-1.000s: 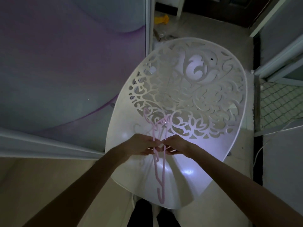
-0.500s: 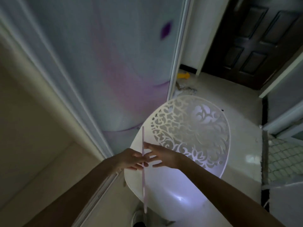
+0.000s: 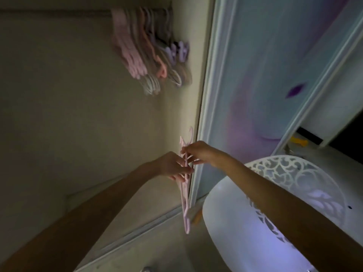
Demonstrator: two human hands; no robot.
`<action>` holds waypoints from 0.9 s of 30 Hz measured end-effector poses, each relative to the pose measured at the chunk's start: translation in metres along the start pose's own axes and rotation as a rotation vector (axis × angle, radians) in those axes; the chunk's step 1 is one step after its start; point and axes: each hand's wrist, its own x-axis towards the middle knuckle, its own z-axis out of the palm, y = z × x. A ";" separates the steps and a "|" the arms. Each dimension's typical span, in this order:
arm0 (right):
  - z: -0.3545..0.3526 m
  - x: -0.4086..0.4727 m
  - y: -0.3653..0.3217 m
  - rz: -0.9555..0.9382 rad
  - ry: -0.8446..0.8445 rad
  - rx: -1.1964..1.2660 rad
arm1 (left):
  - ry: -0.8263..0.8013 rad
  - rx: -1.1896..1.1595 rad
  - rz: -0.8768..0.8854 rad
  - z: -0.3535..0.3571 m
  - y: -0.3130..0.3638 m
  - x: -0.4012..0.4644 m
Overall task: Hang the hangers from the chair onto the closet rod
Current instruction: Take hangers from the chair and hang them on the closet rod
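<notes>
Carrying step: both hands, left hand (image 3: pixel 172 166) and right hand (image 3: pixel 196 152), pinch the pink hangers (image 3: pixel 185 193) beside the chair (image 3: pixel 255 222); next, lift their hooks onto the closet rod (image 3: pixel 59 12).

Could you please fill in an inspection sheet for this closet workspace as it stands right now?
Surface: white chair with a cut-out patterned back, at lower right; no hangers seen on the part of its seat in view.
Job's things: pink hangers held edge-on in front of the closet opening; closet rod at the top, already carrying a blurred bunch of hung hangers.
Clutter: yellow object on the floor beyond the chair, too small to identify.
Hands: left hand and right hand both grip the pink hangers.
Cables: nothing seen.
Surroundings: sliding door with purple pattern beside the closet; dim lighting.
</notes>
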 end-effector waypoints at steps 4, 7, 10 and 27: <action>0.037 0.013 -0.075 -0.120 -0.012 -0.092 | 0.112 0.044 0.023 -0.069 -0.017 -0.040; 0.061 0.029 -0.131 -0.199 0.028 -0.157 | 0.203 0.026 0.072 -0.132 -0.030 -0.066; 0.081 0.046 -0.179 -0.286 0.046 -0.244 | 0.316 0.044 0.105 -0.201 -0.042 -0.089; 0.100 0.125 -0.372 -0.631 0.487 -0.453 | 1.139 0.825 0.009 -0.448 -0.078 -0.088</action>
